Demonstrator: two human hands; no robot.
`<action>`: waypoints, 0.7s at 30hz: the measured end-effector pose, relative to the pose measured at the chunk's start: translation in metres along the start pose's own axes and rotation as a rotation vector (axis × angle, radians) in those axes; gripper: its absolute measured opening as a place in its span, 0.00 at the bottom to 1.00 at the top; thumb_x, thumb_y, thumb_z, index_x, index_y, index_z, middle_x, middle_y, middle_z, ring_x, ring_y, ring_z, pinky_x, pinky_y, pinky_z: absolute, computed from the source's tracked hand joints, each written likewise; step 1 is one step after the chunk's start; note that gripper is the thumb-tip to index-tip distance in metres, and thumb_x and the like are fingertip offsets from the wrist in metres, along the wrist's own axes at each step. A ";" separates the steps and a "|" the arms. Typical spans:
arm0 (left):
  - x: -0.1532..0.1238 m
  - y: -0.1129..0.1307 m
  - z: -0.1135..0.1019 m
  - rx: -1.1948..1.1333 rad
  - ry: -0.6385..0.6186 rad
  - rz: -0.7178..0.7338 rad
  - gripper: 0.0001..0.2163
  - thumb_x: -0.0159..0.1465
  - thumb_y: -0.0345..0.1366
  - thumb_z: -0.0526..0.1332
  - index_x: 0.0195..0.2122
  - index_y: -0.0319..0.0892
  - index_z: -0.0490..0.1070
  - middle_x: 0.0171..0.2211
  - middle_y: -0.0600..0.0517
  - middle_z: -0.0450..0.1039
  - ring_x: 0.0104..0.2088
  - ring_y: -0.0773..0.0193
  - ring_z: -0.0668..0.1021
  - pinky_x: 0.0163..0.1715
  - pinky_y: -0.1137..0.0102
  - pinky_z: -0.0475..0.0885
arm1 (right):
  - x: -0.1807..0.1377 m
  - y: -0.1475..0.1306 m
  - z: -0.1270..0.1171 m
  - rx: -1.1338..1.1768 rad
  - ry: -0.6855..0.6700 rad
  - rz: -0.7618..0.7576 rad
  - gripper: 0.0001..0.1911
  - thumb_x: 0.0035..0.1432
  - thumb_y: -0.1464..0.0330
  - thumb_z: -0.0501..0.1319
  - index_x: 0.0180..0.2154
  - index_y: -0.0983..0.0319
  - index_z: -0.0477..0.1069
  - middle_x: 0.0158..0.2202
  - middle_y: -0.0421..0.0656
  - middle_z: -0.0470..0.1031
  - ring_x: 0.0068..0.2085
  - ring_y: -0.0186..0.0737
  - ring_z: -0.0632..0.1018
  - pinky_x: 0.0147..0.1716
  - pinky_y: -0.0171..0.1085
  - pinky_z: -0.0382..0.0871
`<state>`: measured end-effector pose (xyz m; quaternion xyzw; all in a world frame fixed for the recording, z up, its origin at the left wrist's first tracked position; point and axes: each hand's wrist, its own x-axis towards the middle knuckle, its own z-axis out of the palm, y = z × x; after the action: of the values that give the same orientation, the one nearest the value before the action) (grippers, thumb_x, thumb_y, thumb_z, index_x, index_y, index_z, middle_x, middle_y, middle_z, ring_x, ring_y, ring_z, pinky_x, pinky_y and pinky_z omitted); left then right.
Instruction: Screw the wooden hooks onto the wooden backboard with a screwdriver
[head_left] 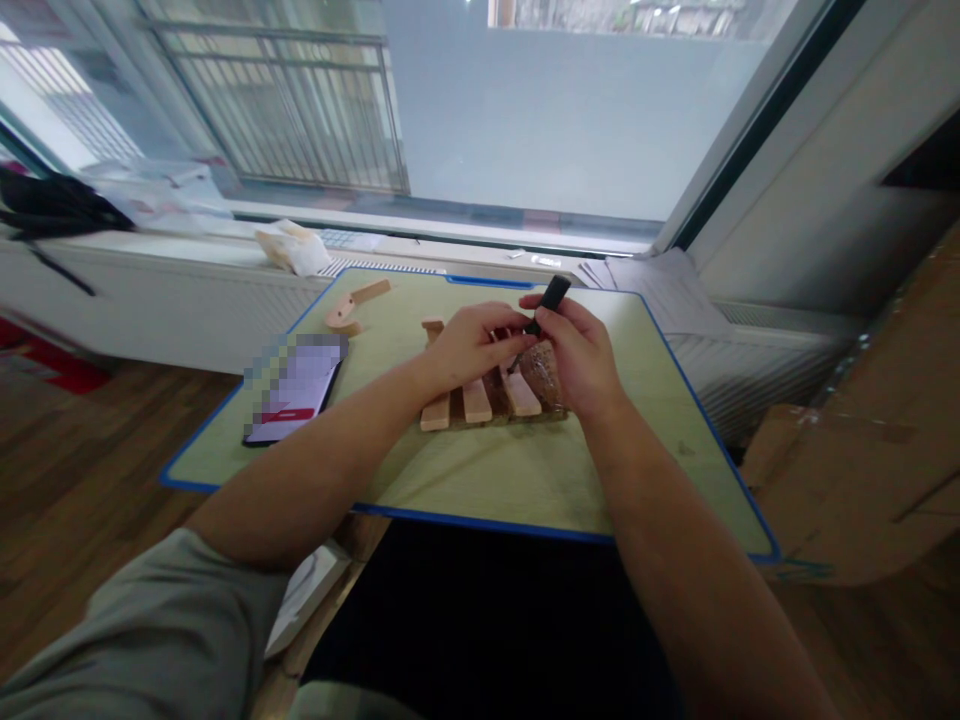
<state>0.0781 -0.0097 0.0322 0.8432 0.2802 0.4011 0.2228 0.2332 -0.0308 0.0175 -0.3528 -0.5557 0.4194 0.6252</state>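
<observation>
A wooden slatted piece [480, 400] lies on the small yellow-green table [525, 470] with a blue edge. My left hand [472, 345] rests on top of its slats, fingers curled and pressing down. My right hand [574, 355] is closed around a thin black tool [550, 300], whose handle sticks up and away from me while its tip points down at the slats between my hands. A brown clear-wrapped item [541, 375] sits at the right end of the slats, under my right hand.
A phone [294, 390] lies on the table's left side. Two loose curved wooden parts [351, 308] sit near the far left corner. A window sill with white bags [294, 247] runs behind. Cardboard [877, 450] stands to the right.
</observation>
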 end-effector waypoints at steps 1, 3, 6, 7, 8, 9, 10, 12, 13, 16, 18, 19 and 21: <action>0.000 0.000 0.000 -0.012 -0.010 0.006 0.07 0.62 0.37 0.60 0.35 0.40 0.75 0.29 0.52 0.73 0.32 0.67 0.73 0.34 0.71 0.67 | 0.000 0.001 -0.001 -0.016 0.000 -0.011 0.13 0.51 0.56 0.65 0.36 0.57 0.76 0.35 0.38 0.77 0.38 0.37 0.77 0.45 0.43 0.72; -0.001 0.001 0.000 -0.029 -0.017 -0.007 0.07 0.62 0.37 0.60 0.33 0.39 0.75 0.28 0.53 0.73 0.30 0.68 0.73 0.32 0.71 0.67 | 0.001 0.003 -0.002 -0.067 -0.013 -0.029 0.14 0.51 0.55 0.65 0.37 0.56 0.76 0.35 0.38 0.78 0.37 0.37 0.77 0.45 0.44 0.72; -0.002 0.002 0.001 -0.011 0.029 -0.057 0.08 0.59 0.39 0.63 0.30 0.39 0.73 0.24 0.54 0.70 0.26 0.69 0.70 0.28 0.72 0.65 | 0.001 0.004 -0.004 -0.133 -0.036 -0.044 0.17 0.50 0.53 0.66 0.37 0.56 0.76 0.35 0.39 0.78 0.36 0.37 0.77 0.43 0.44 0.73; -0.002 0.002 0.002 0.005 0.048 -0.068 0.08 0.58 0.39 0.64 0.29 0.39 0.73 0.24 0.55 0.69 0.26 0.69 0.69 0.28 0.72 0.65 | 0.001 0.004 -0.004 -0.150 -0.040 -0.052 0.17 0.50 0.53 0.66 0.37 0.57 0.76 0.34 0.39 0.79 0.36 0.37 0.77 0.42 0.44 0.73; -0.002 0.003 0.001 0.021 0.066 -0.072 0.09 0.58 0.40 0.65 0.28 0.39 0.72 0.23 0.55 0.69 0.26 0.70 0.69 0.28 0.72 0.64 | 0.001 0.003 -0.003 -0.165 -0.042 -0.062 0.17 0.50 0.52 0.65 0.37 0.57 0.76 0.34 0.39 0.79 0.35 0.37 0.77 0.42 0.44 0.73; -0.002 0.004 0.001 0.035 0.077 -0.070 0.09 0.58 0.39 0.65 0.27 0.39 0.72 0.23 0.55 0.69 0.26 0.70 0.69 0.28 0.73 0.64 | 0.001 0.003 -0.003 -0.180 -0.042 -0.073 0.18 0.50 0.52 0.65 0.38 0.57 0.76 0.34 0.39 0.79 0.35 0.37 0.77 0.42 0.44 0.73; -0.002 0.004 0.001 0.044 0.081 -0.064 0.09 0.58 0.39 0.64 0.27 0.39 0.71 0.24 0.55 0.69 0.27 0.70 0.69 0.28 0.72 0.64 | 0.001 0.002 -0.003 -0.196 -0.041 -0.082 0.18 0.51 0.52 0.65 0.38 0.57 0.77 0.34 0.39 0.79 0.35 0.37 0.76 0.42 0.44 0.73; -0.002 0.004 0.000 0.051 0.074 -0.041 0.08 0.59 0.38 0.63 0.27 0.39 0.72 0.24 0.55 0.69 0.27 0.69 0.70 0.29 0.73 0.65 | 0.000 0.001 -0.003 -0.231 -0.036 -0.093 0.18 0.51 0.52 0.64 0.39 0.57 0.76 0.34 0.40 0.79 0.35 0.37 0.76 0.41 0.44 0.73; -0.002 0.004 -0.001 0.050 0.071 -0.027 0.08 0.60 0.38 0.63 0.28 0.39 0.73 0.25 0.55 0.69 0.28 0.69 0.70 0.29 0.73 0.65 | -0.001 0.001 -0.003 -0.247 -0.035 -0.097 0.19 0.51 0.51 0.64 0.39 0.57 0.76 0.34 0.40 0.79 0.35 0.38 0.76 0.40 0.43 0.72; -0.002 0.003 -0.001 0.052 0.062 -0.016 0.08 0.60 0.39 0.62 0.30 0.40 0.74 0.25 0.54 0.69 0.28 0.69 0.71 0.30 0.72 0.66 | -0.001 0.000 -0.005 -0.289 -0.036 -0.107 0.19 0.52 0.51 0.64 0.39 0.56 0.76 0.35 0.40 0.78 0.35 0.38 0.76 0.39 0.43 0.72; -0.002 0.002 -0.001 0.047 0.077 -0.038 0.08 0.60 0.40 0.63 0.31 0.39 0.75 0.25 0.54 0.70 0.27 0.69 0.70 0.29 0.72 0.66 | -0.001 0.000 -0.006 -0.318 -0.034 -0.121 0.18 0.53 0.51 0.63 0.39 0.56 0.76 0.35 0.40 0.78 0.35 0.39 0.76 0.39 0.43 0.71; -0.002 0.001 0.000 0.040 0.088 -0.048 0.09 0.59 0.40 0.63 0.31 0.39 0.75 0.25 0.54 0.71 0.27 0.69 0.71 0.29 0.72 0.66 | -0.001 0.000 -0.006 -0.335 -0.032 -0.130 0.18 0.53 0.51 0.63 0.39 0.56 0.76 0.35 0.41 0.77 0.36 0.39 0.75 0.39 0.44 0.71; -0.002 0.000 0.000 0.027 0.106 -0.052 0.10 0.59 0.42 0.63 0.32 0.40 0.75 0.26 0.53 0.72 0.28 0.69 0.71 0.30 0.72 0.66 | -0.001 -0.001 -0.006 -0.364 -0.025 -0.153 0.18 0.54 0.51 0.61 0.38 0.56 0.75 0.35 0.41 0.77 0.37 0.39 0.75 0.40 0.43 0.70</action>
<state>0.0775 -0.0114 0.0309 0.8161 0.3187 0.4356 0.2066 0.2395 -0.0319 0.0170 -0.4117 -0.6553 0.2676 0.5741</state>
